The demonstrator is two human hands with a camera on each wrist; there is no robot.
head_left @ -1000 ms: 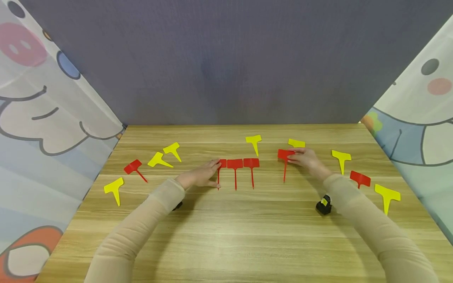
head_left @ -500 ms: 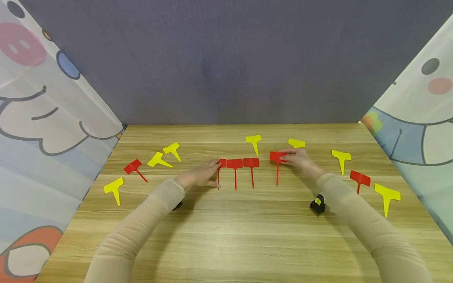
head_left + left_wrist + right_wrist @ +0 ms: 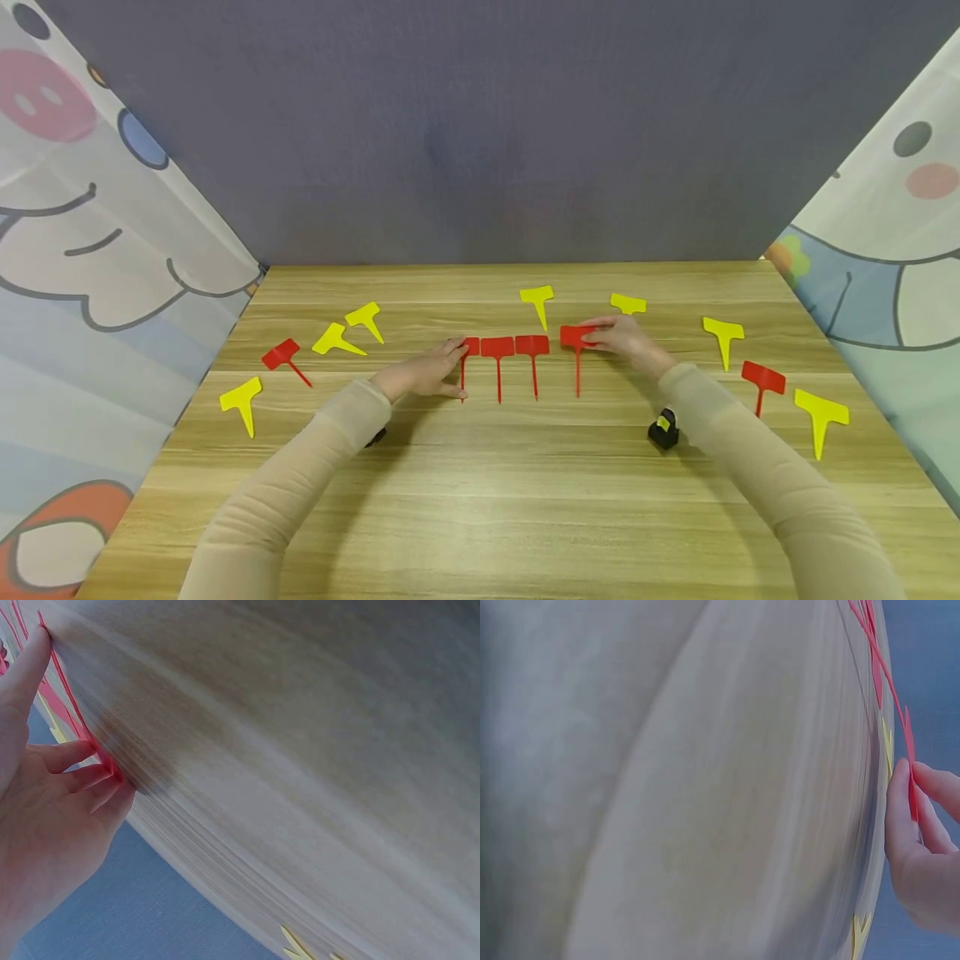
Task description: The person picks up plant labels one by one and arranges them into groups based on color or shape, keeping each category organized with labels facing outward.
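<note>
Three T-shaped red plant labels stand in a short row on the table in the head view: a left one [image 3: 472, 345], a middle one [image 3: 498, 347] and a right one [image 3: 532, 344], heads away from me. My left hand [image 3: 429, 371] touches the left label, fingertips on its head and thumb near the stem's tip; the left wrist view shows the fingers loosely extended. Just right of the row, my right hand [image 3: 628, 342] pinches a fourth red plant label [image 3: 573, 335] by its head, between thumb and fingers. In the right wrist view its stem slants over the wood.
Yellow plant labels lie scattered: one [image 3: 537, 295] behind the row, one [image 3: 628, 303] behind my right hand, others at both sides. Loose red labels lie at far left [image 3: 281, 353] and right [image 3: 763, 377]. A grey panel [image 3: 495, 142] rises behind the wooden table [image 3: 495, 500].
My right hand has moved left with the red plant label, bringing it closer to the row and slightly toward me. The left hand has stayed in place.
</note>
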